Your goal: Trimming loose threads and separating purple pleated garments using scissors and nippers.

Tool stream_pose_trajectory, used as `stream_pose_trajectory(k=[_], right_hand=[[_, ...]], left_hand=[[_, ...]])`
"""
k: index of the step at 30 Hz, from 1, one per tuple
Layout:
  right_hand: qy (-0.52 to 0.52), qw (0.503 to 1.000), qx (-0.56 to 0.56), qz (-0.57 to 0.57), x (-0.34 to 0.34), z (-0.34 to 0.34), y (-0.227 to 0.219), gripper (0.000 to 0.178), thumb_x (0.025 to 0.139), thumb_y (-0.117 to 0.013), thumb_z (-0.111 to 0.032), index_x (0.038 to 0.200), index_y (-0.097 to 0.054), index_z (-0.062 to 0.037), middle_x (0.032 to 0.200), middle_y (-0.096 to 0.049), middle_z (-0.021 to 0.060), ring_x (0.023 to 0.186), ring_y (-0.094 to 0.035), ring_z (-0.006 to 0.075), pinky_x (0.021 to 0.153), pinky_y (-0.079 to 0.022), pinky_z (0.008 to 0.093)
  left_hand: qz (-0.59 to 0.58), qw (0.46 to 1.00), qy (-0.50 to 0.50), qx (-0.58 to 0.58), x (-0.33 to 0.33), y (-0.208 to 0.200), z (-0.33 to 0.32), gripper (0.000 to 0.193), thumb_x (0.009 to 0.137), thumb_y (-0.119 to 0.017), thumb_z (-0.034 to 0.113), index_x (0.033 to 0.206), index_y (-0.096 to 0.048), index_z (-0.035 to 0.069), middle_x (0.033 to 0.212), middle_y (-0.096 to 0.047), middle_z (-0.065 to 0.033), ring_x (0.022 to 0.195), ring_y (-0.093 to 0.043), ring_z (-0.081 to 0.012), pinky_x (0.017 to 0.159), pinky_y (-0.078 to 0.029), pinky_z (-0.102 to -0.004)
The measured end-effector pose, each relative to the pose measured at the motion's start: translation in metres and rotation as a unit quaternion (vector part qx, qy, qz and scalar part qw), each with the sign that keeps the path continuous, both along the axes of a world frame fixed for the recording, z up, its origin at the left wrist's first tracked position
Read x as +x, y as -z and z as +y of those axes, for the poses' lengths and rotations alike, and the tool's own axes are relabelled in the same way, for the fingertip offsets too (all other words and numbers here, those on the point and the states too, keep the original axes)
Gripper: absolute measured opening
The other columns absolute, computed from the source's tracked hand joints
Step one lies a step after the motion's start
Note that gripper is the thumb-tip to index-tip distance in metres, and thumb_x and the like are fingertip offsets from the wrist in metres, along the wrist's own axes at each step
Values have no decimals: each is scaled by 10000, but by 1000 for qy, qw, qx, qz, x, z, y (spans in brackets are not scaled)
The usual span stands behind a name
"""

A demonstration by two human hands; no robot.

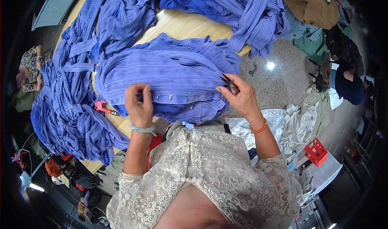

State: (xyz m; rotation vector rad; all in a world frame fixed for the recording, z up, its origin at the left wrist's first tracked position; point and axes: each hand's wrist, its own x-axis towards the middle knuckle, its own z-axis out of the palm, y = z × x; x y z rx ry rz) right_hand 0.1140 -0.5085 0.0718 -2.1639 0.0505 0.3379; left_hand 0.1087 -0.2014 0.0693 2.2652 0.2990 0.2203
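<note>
A blue-violet ribbed garment (161, 73) lies spread on the table before me. A row of small metal fasteners runs along its near edge. Over the left part of that edge is my left hand (138, 103), its fingers curled together; whether a thread or anything else is between them is too small to tell. My right hand (242, 93) is closed around small dark thread snips (230, 84), whose tips point up and left at the garment's right end.
Heaped blue-violet garments (76, 107) surround the wooden table (190, 23) at left and back. A red-handled tool (106, 107) lies by the garment's left end. White plastic and cloth (299, 120) lie on the floor at right, near a red crate (315, 152). Other people sit at both sides.
</note>
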Motion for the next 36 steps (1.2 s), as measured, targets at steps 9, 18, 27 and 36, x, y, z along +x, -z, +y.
stream_pose_trajectory(k=[9,18,27,36], right_hand=[[4,999,21,-32,-8,-5,19,299,893,-760,-208,1133,-678,-49,882,-706,96,687,-675,209,635,-519,327],[-6,997,34,-68,-13,-9,20,243,903,-739,-111,1124,-680,-28,844,-682,75,651,-589,136,604,-472,288],[-37,996,31,-75,-17,0,13,229,884,-741,-125,1091,-682,-47,845,-686,93,665,-679,226,593,-508,338],[-50,995,40,-77,-15,9,14,243,878,-743,-107,1101,-679,-36,852,-686,96,666,-678,216,591,-507,330]], left_hand=[[-56,939,300,157,-3,-46,-37,360,787,-733,14,1133,-660,80,1088,-605,-122,944,-570,-307,819,-428,-421],[-40,923,308,225,-2,-24,-46,226,789,-721,41,1005,-676,89,998,-607,-68,900,-556,-281,785,-405,-413],[-89,948,262,159,-25,-32,-44,255,736,-740,-33,956,-655,64,985,-652,-61,867,-583,-268,757,-424,-392],[-92,966,212,118,-44,-32,-31,257,719,-730,-98,920,-645,39,927,-679,-92,806,-604,-276,733,-449,-368]])
